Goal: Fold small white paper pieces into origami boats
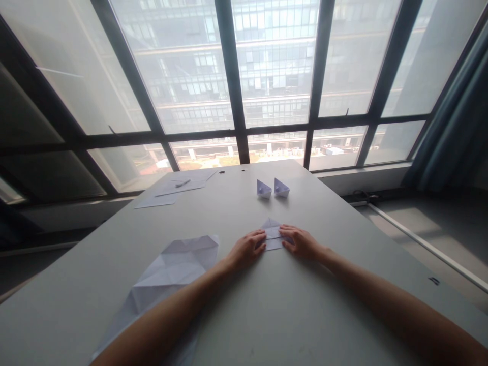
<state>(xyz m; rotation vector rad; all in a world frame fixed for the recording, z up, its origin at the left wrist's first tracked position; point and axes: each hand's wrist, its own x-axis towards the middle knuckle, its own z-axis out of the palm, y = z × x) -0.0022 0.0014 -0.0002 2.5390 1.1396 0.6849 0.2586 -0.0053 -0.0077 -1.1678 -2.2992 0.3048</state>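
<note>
A small folded paper (273,233) with a pointed top and horizontal creases lies on the white table between my hands. My left hand (247,248) grips its left edge, fingers on the upper part and thumb lower down. On the opposite edge, my right hand (301,241) holds it the same way, with curled fingers. Part of each side of the paper is hidden under the fingers. Beyond it stand two folded paper boats, a left one (264,190) and a right one (281,188), side by side. Under and beside my left forearm lies a large creased paper sheet (168,272).
Several flat paper sheets (156,201) lie at the table's far left, with a pen-like object (183,183) on top. A dark mark (433,280) shows near the right edge of the white table (343,229). Windows rise behind; a curtain (450,117) hangs right.
</note>
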